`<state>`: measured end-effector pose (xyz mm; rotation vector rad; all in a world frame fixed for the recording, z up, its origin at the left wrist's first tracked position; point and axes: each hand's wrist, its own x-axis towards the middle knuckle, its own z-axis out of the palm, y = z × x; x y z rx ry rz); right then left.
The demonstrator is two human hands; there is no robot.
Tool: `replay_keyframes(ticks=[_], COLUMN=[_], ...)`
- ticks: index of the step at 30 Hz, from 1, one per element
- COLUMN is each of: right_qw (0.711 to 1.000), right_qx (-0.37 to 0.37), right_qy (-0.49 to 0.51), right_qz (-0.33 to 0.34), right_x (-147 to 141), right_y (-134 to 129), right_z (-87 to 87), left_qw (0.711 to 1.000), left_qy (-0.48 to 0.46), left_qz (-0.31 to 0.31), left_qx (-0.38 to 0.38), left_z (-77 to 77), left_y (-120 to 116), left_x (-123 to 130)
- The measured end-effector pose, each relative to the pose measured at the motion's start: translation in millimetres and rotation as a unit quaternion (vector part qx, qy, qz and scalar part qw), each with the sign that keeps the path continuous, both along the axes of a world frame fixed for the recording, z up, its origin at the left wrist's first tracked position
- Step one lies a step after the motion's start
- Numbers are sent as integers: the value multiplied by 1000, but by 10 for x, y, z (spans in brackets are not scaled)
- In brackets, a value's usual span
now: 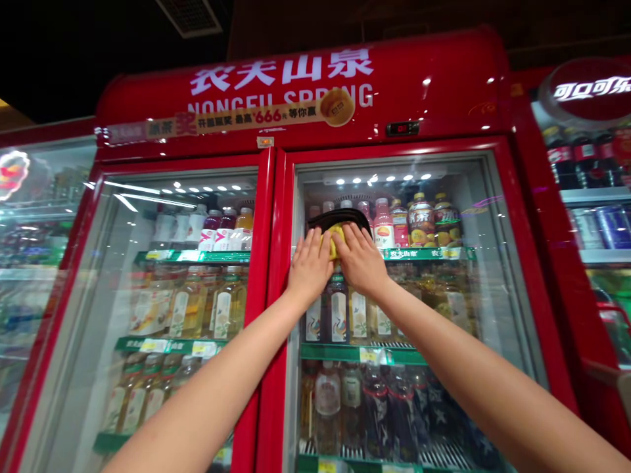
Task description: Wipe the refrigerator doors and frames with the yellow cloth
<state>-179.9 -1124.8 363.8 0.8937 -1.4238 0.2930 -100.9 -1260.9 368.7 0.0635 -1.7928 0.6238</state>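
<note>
high on the right glass door (394, 150), yellow cloth (337, 244) is pressed by left hand (309, 264) and right hand (363, 260), fingers outstretched; wiping seems underway, but done and remaining glass can't be told apart.

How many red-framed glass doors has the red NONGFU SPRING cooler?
2: the left door, and the right door, behind the bare left hand, bare right hand and yellow cloth. None looks hidden.

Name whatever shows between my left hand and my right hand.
In the head view, a yellow cloth-like item shows between the left hand and the right hand, with a dark band arching above it.
</note>
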Motion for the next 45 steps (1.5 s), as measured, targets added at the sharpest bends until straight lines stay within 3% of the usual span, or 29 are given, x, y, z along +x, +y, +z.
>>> replay_keyframes(ticks=[2, 4, 7, 9, 10, 13, 17, 20, 23, 28, 30, 33, 36, 39, 42, 45], right_qw=[999, 999, 1000, 1000, 999, 997, 997, 999, 999, 999, 999, 998, 995, 991, 988, 989], right_qx=[30, 35, 13, -10, -24, -70, -62, -14, 14, 1, -11, -35, -73, -109, -129, -117], right_qy=[18, 15, -7, -16, -20, -28, -24, -14, -11, -23, -28, -34, -43, -59, -70, -67], right_qz=[10, 13, 3, -5, -8, -18, -36, -37, -32, -41, -44, -45, -48, -49, -54, -66], right_x=[-31, -72, -157, -235, -279, -393, -425, -404, -434, -640, -748, -899, -1012, -1087, -1146, -1194], right_y=[7, 97, 367, 586, 688, 893, 909, 873, 933, 1321, 1534, 1838, 2074, 2234, 2349, 2484], right_z=[151, 446, 851, 916, 866, 458, -166, -251, 25, 625, 743, 757, 607, 281, -284, -1031], left_qw=[1000, 999, 997, 997, 998, 998, 998, 998, 999, 995, 993, 992, 992, 990, 986, 978], left_qy=[13, 29, 40, 32, 23, -11, -32, -25, -1, 30, 29, 9, -16, -40, -62, -91], left_qz=[-1, -5, -25, -39, -45, -54, -43, -37, -44, -86, -104, -119, -128, -135, -143, -158], left_qx=[13, 36, 57, 54, 47, 12, -22, -33, -3, 48, 51, 44, 15, -20, -56, -101], left_z=[73, 318, 742, 874, 868, 583, -15, -192, -11, 552, 696, 782, 732, 521, 81, -546], left_y=[-31, 66, 407, 674, 793, 1004, 902, 761, 815, 1334, 1571, 1877, 2122, 2305, 2401, 2412], left_x=[-1, -63, -227, -339, -387, -473, -431, -380, -434, -719, -841, -994, -1103, -1178, -1229, -1270])
